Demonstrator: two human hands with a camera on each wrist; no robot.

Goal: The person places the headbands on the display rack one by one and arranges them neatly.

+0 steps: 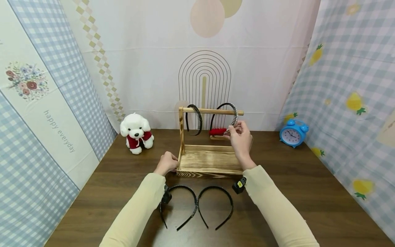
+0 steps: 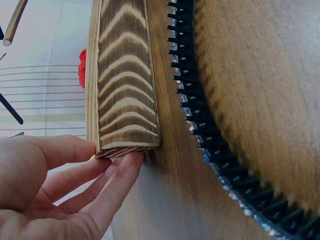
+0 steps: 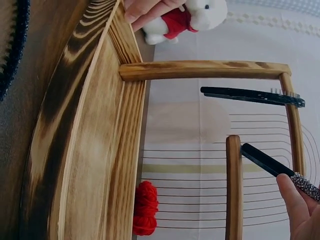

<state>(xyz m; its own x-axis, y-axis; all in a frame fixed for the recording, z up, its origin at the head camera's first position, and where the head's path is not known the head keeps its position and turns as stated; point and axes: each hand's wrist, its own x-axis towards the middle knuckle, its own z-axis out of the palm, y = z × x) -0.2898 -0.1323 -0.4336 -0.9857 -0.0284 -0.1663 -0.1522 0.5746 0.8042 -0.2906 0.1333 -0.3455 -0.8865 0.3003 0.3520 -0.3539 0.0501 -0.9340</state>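
Observation:
A wooden stand (image 1: 208, 158) with a tray base and a top bar (image 1: 211, 111) stands on the table. My left hand (image 1: 166, 163) grips the tray's front left corner, thumb and fingertips on either side of it in the left wrist view. With my right hand (image 1: 241, 140) I pinch one end of a black headband (image 1: 236, 115) covered in sparkling stones (image 3: 306, 186). That headband loops over the bar near its right end. Another toothed black headband (image 1: 200, 120) hangs from the bar's left part.
Two black headbands (image 1: 195, 202) (image 1: 231, 202) lie on the table in front of the stand. A white plush dog (image 1: 134, 127) sits left, a blue alarm clock (image 1: 291, 135) right. Something red (image 3: 146, 207) lies behind the tray. Patterned cloths (image 1: 148, 68) hang around the table.

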